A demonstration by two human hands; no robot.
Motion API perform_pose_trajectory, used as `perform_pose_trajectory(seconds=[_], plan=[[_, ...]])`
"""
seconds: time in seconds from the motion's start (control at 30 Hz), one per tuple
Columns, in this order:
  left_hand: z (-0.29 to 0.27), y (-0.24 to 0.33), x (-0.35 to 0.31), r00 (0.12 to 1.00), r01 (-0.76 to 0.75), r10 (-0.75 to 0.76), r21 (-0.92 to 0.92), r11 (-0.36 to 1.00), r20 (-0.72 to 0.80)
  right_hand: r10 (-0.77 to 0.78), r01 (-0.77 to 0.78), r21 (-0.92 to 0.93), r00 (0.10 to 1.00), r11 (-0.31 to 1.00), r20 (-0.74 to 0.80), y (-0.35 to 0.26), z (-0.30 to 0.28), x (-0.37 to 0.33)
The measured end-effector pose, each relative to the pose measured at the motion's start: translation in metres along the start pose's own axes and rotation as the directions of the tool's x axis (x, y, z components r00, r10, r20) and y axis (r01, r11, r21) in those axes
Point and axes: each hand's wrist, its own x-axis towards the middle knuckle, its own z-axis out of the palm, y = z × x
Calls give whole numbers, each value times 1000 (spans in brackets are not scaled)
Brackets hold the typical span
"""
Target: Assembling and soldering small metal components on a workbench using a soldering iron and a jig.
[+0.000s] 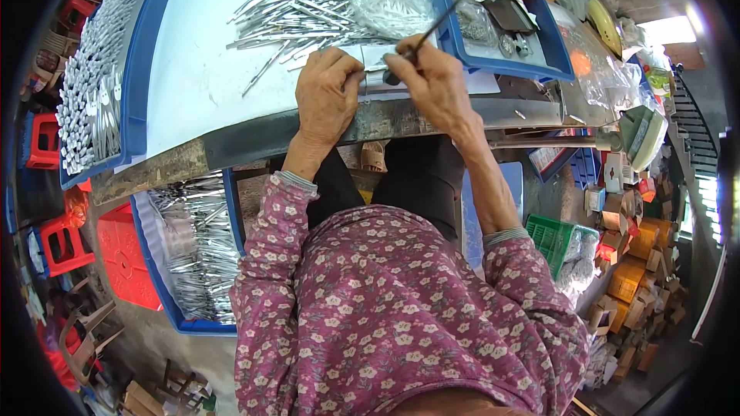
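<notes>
At the table's front edge my left hand (327, 96) is closed in a pinch on a slim silvery metal piece (375, 68). That piece lies level between my two hands. My right hand (436, 86) is closed round a thin dark tool (439, 20), whose shaft points up and to the right; its exact kind is unclear. The right fingertips are close to the metal piece's right end. Just beyond my hands lies a loose heap of slender silvery metal pieces (297, 17), with a clear plastic bag (395, 1) beside it.
At the table's left stands a blue tray (137, 108) packed with silvery pieces. Another blue tray (505, 65) at the right holds bags and small parts. Below left are a blue bin (202, 329) of metal pieces and a red stool (123, 258). A lamp head (641, 137) juts at right.
</notes>
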Motion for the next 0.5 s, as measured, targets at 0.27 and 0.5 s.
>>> perform_pose_trajectory(seconds=[0.27,0.5], plan=[[-3,1,3,1000,6,-6,4,1000,16,-194,268,92,857,959,-478,-32,-28,13],[-4,2,4,999,6,-7,31,999,42,53,-56,-9,976,998,-210,12,-7,-4]])
